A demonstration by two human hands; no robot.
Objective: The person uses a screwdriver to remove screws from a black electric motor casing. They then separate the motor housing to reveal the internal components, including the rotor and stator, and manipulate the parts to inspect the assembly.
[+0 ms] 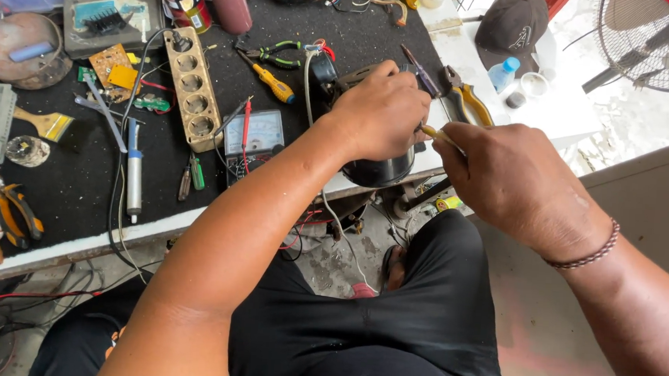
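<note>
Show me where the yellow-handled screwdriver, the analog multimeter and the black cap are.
yellow-handled screwdriver [280, 90], head view, on the yellow handle.
analog multimeter [254, 133], head view, on the pale dial face.
black cap [512, 22], head view, on the crown.

Under the left hand [381, 113] sits a glossy black cylinder [378, 171]. The right hand [517, 180] pinches a pale yellow tool handle [440, 134]. Left of the left hand lie a yellow-handled screwdriver [273, 83], green-gripped pliers [277, 54] and a tan socket strip [193, 86] on the black table [79, 188].
</note>
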